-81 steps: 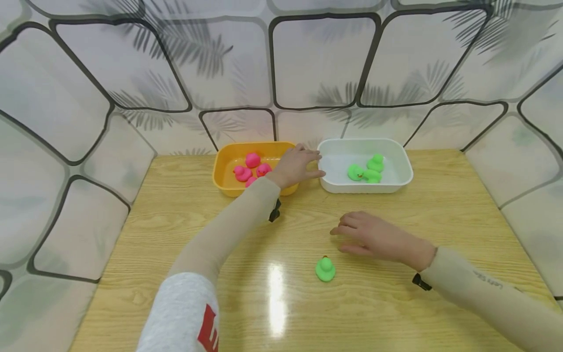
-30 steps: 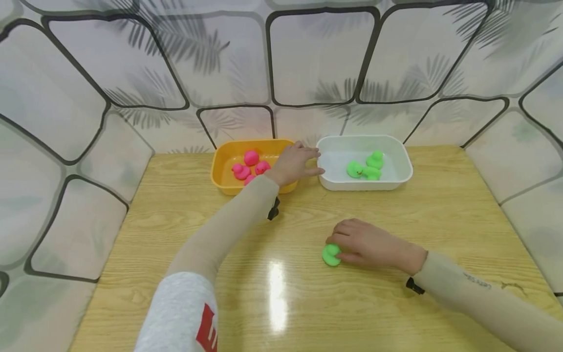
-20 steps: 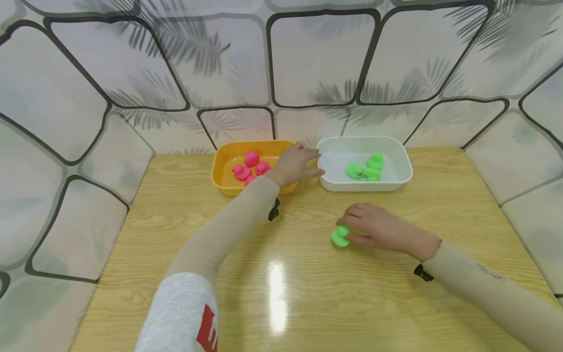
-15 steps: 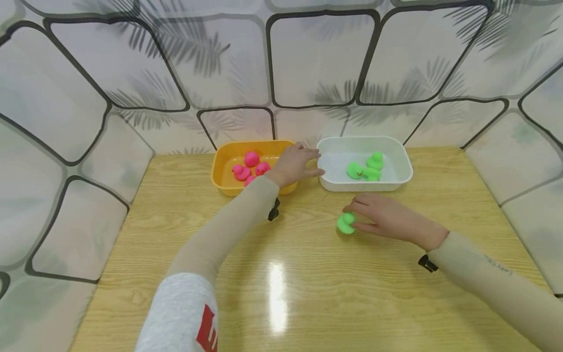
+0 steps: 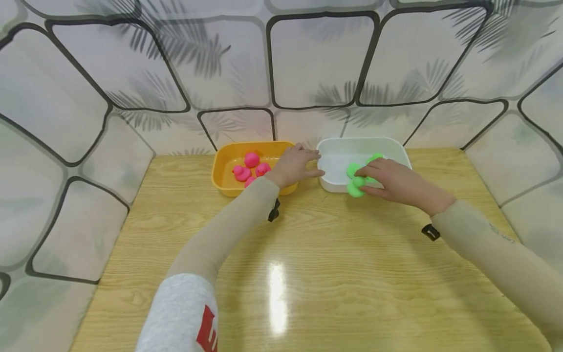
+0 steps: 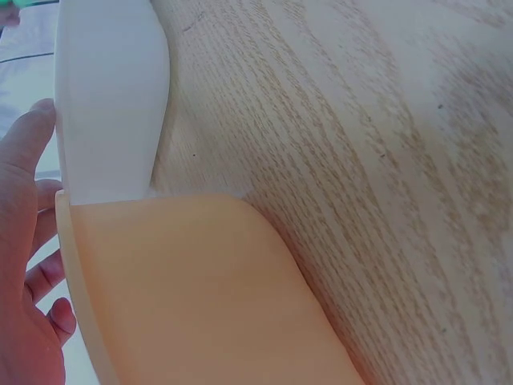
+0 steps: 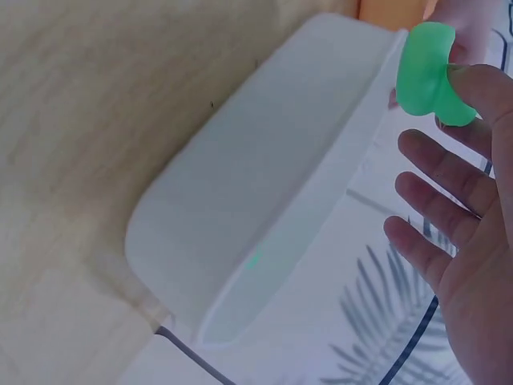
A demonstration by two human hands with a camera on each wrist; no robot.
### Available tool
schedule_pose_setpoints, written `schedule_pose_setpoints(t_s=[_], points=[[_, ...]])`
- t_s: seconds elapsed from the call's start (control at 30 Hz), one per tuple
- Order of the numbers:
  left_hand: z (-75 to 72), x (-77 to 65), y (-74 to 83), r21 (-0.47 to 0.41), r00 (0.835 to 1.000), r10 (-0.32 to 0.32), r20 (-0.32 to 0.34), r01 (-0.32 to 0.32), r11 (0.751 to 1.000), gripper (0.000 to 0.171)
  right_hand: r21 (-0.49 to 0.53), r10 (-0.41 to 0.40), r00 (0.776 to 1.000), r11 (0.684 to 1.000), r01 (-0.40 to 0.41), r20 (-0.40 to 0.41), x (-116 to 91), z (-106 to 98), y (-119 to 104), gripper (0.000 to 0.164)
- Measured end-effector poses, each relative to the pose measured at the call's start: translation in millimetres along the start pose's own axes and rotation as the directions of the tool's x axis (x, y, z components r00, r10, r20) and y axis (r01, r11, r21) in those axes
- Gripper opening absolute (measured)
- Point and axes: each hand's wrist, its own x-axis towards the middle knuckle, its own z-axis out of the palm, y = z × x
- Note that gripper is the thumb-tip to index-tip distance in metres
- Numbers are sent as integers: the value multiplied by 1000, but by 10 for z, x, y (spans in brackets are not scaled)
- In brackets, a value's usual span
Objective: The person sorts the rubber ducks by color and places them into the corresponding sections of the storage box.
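Note:
My right hand (image 5: 398, 183) pinches a green rubber duck (image 5: 355, 189) between thumb and fingers over the front rim of the white tray (image 5: 333, 187). In the right wrist view that duck (image 7: 425, 72) sits at the thumb tip, with the other fingers spread apart. Other green ducks (image 5: 375, 157) lie inside the white tray, partly hidden behind my right hand. My left hand (image 5: 294, 166) reaches across the right end of the orange tray (image 5: 226, 189), its fingertips and thumb touching the white tray's left rim. In the left wrist view the thumb (image 6: 30, 136) meets that rim.
Several pink rubber ducks (image 5: 242, 172) lie in the orange tray. Both trays stand side by side on a wooden table (image 5: 308, 293), against a patterned backdrop (image 5: 323, 58) that also rises at both sides.
My right hand has taken the green duck from the table and carried it away from me, up to the white tray's front rim. My left hand has stayed in place.

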Motion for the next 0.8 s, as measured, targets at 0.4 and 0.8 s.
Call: schedule_pose_setpoints(t_s=[0.4, 0.8], points=[[-6, -10, -3, -4, 1000, 2, 1, -2, 1000, 61, -38, 189, 973, 982, -186, 130, 334, -114, 235, 30], [12, 3, -17, -3, 1000, 2, -13, -2, 1000, 61, -16, 309, 927, 950, -313, 214, 617, -86, 489, 36]])
